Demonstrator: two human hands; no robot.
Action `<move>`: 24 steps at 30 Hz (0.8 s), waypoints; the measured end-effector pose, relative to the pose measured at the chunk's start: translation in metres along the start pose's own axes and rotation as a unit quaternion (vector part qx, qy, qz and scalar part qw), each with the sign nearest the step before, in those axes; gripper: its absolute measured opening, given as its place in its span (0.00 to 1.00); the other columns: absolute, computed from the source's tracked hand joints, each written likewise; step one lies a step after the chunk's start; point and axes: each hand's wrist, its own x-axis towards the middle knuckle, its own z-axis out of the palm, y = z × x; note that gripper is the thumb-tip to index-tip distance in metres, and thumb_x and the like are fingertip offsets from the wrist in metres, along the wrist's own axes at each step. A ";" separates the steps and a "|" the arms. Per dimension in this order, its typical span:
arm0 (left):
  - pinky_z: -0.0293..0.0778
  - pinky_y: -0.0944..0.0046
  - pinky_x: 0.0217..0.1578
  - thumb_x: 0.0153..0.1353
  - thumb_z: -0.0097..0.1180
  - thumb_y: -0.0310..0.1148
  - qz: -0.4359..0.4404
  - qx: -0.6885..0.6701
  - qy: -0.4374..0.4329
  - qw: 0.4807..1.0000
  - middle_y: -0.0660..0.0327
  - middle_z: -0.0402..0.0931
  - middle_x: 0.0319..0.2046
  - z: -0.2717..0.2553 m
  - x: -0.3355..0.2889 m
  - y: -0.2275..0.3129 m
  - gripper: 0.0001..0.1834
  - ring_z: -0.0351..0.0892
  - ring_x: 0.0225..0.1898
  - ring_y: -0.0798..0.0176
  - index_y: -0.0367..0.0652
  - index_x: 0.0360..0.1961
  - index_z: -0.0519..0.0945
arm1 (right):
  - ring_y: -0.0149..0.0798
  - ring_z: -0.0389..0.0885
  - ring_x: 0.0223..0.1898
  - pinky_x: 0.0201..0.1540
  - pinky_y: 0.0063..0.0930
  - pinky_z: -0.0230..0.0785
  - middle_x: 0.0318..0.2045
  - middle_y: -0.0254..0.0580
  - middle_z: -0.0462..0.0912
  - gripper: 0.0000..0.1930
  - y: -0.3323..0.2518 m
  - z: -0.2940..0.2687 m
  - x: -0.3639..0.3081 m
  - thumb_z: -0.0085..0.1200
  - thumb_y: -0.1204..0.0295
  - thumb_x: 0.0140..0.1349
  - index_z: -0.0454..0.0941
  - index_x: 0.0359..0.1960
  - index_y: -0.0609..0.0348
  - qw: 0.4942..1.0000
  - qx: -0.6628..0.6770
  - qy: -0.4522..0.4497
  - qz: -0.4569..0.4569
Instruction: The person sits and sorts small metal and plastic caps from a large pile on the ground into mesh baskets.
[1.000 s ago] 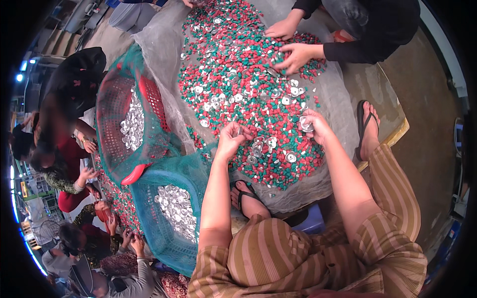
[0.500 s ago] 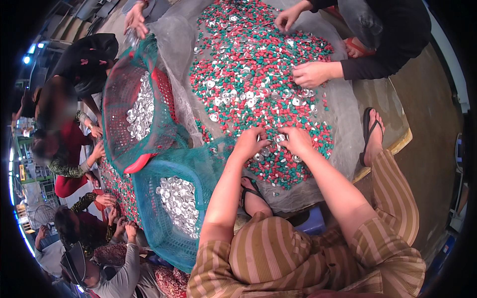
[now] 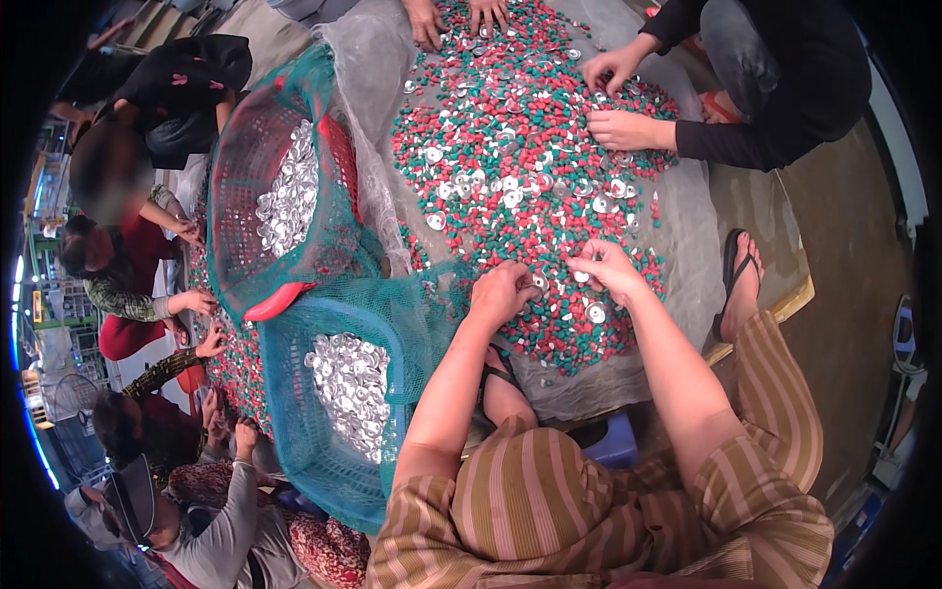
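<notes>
Red, green and white small pieces (image 3: pixel 564 334) lie spread in a thick layer, with shiny round metal discs (image 3: pixel 510 187) scattered among them. My left hand (image 3: pixel 500 294) is closed at the near part of the layer, its fingertips gripping a silver disc (image 3: pixel 537 282). Just to its right, my right hand (image 3: pixel 610 271) has its thumb and fingers pinched together over the pieces. A pale disc (image 3: pixel 581 277) shows at those fingertips; whether they hold it or only touch it is unclear. Another loose disc (image 3: pixel 595 312) rests below my right hand.
To my left stand a blue basket (image 3: pixel 285 432) and a red basket (image 3: pixel 231 187), both netted and holding silver discs. Clear plastic sheeting (image 3: pixel 687 226) lies under the pieces. A co-worker's hands (image 3: pixel 628 130) work at the far right, another's (image 3: pixel 424 22) at the far edge. More people sit along the left.
My hands have moved apart, the right one rising slightly. Several discs between them are gone from that spot. A co-worker's hands have come to the far edge of the layer.
</notes>
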 end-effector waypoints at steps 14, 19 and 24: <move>0.71 0.54 0.33 0.50 0.52 0.30 0.040 0.141 -0.051 0.988 0.54 0.76 0.29 0.004 0.022 0.011 0.15 0.76 0.34 0.51 0.52 0.42 0.72 | 0.39 0.76 0.40 0.41 0.33 0.68 0.33 0.34 0.79 0.14 -0.014 -0.015 -0.026 0.62 0.65 0.43 0.78 0.34 0.48 0.793 -0.597 -0.121 0.001; 0.70 0.53 0.31 0.48 0.55 0.30 0.031 0.112 -0.060 0.991 0.54 0.76 0.26 -0.015 0.016 0.015 0.12 0.76 0.32 0.51 0.48 0.36 0.73 | 0.40 0.77 0.35 0.36 0.33 0.68 0.30 0.38 0.80 0.12 -0.017 0.002 -0.035 0.62 0.63 0.43 0.77 0.29 0.49 0.763 -0.641 -0.079 -0.001; 0.70 0.53 0.33 0.48 0.55 0.33 -0.086 0.098 0.143 0.981 0.51 0.76 0.28 -0.097 -0.034 0.023 0.08 0.75 0.32 0.46 0.44 0.31 0.74 | 0.35 0.74 0.20 0.26 0.29 0.65 0.16 0.39 0.76 0.12 0.012 -0.037 -0.016 0.59 0.60 0.48 0.79 0.25 0.56 0.907 -0.411 -0.027 -0.087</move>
